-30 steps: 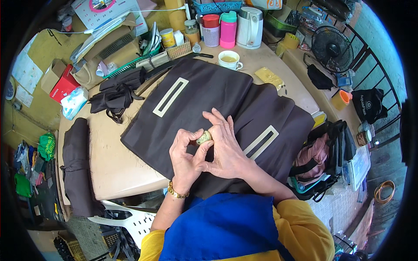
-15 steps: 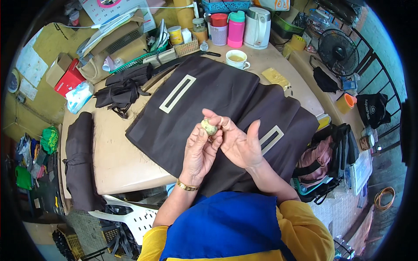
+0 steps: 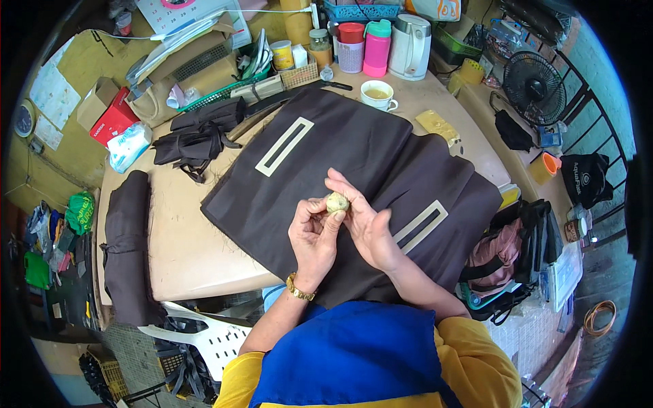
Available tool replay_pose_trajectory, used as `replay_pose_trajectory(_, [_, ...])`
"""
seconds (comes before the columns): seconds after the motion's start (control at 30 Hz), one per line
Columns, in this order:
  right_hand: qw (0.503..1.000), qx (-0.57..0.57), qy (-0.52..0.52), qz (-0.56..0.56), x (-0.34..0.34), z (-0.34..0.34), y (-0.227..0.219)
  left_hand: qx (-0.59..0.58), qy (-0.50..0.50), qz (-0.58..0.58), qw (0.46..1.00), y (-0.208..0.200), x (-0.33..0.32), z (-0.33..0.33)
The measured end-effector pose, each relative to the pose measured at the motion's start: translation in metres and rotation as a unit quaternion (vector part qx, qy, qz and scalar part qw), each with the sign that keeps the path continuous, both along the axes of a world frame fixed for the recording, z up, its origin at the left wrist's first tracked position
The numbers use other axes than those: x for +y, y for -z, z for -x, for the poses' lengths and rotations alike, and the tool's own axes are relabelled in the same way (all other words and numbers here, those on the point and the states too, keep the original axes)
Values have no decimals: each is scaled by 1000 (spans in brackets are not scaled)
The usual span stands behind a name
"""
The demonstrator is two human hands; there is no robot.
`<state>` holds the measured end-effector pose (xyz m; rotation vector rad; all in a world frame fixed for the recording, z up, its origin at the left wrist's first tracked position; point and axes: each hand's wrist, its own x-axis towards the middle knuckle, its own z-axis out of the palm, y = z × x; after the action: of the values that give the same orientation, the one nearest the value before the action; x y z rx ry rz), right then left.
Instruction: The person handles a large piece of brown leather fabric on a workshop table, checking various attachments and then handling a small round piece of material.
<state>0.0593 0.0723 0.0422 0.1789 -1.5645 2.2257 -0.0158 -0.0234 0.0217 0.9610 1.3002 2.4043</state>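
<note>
Between the thumb and fingers of my left hand is a small roundish lump, pale yellow-green with darker specks. I cannot make out what it is made of. My right hand stands close beside it, palm turned toward the lump, fingers stretched and thumb apart. Its fingers reach behind the lump; whether they touch it is hard to see. Both hands are above a dark brown cloth spread over the table. Two pale rectangular frames show on the cloth, an upper-left frame and a right-hand frame partly behind my right hand.
A rolled dark cloth lies along the left of the tan table. Folded dark pieces sit farther back. Behind the cloth stand a cup of yellowish liquid, a pink bottle, a kettle and a yellow block.
My left hand has shifted slightly right with the lump, which has turned in its fingers. My right hand has tilted, its thumb lower and its fingers higher behind the lump.
</note>
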Motion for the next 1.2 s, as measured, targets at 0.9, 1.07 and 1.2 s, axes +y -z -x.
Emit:
replay_pose_trajectory(0.9, [735,-52,267,-622,10,-25,-39,370,-260,206,867,-34,-11,42])
replay_pose_trajectory(1.07, [858,38,174,-481,17,-22,-39,-7,-35,112,993,-15,-13,48])
replay_pose_trajectory(1.2, [996,83,-13,-34,13,10,2,-267,251,-52,929,-8,-2,19])
